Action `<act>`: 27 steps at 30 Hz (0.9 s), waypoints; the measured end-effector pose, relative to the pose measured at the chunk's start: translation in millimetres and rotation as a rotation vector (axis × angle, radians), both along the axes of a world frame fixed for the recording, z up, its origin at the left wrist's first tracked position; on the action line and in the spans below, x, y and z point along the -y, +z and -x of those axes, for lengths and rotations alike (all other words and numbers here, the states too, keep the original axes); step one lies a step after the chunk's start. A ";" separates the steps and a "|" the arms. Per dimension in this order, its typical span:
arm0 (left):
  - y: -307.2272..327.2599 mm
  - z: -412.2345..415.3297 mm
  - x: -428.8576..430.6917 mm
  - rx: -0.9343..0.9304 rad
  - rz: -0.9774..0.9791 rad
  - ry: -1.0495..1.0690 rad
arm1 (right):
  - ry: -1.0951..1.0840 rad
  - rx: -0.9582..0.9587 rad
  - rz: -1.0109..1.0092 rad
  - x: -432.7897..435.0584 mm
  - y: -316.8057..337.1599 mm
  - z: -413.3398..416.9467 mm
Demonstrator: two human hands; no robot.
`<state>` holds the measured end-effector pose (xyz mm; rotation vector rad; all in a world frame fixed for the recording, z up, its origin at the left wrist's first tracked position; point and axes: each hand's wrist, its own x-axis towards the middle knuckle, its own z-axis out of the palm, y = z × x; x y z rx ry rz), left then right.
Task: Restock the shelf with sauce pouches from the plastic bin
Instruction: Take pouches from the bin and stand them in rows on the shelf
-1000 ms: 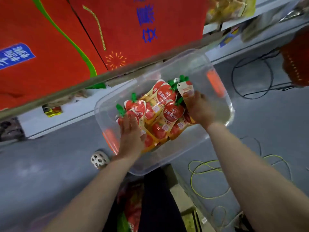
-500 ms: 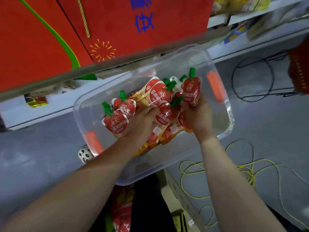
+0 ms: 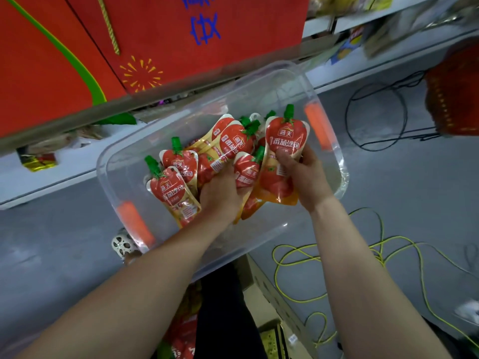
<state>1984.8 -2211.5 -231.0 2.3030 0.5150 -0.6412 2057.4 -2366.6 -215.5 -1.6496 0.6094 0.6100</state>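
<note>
A clear plastic bin [image 3: 261, 244] with orange handles holds several red tomato sauce pouches [image 3: 181, 167] with green caps. My right hand [image 3: 304, 177] grips one pouch [image 3: 286, 141] upright above the bin's right side, thumb across its front. My left hand [image 3: 220, 196] reaches into the middle of the pile, fingers curled round another pouch [image 3: 246, 169]. Two more pouches [image 3: 171, 193] stand to the left of that hand. The shelf edge [image 3: 108, 110] runs just above the bin.
Red cartons [image 3: 166, 35] fill the shelf above. A lower white shelf [image 3: 64, 172] lies behind the bin. Yellow cable [image 3: 375, 252] and black cable [image 3: 375, 115] coil on the grey floor at right. A cardboard box [image 3: 267, 301] sits below the bin.
My right hand has lifted a pouch up and turned its front toward me. My left hand moved right from the left pouches to the middle of the pile and closed on one.
</note>
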 end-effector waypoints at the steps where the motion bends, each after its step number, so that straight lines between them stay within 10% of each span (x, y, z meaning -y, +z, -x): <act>1: 9.0 0.2 -7.8 -0.024 0.087 0.055 | -0.026 -0.005 -0.024 -1.5 7.6 0.2; 11: 107.0 22.5 -93.1 0.039 0.557 0.502 | -0.037 0.085 -0.073 -45.6 116.9 29.3; 27: 337.9 130.5 -304.9 0.512 0.729 0.417 | 0.164 0.564 -0.191 -254.1 326.9 125.9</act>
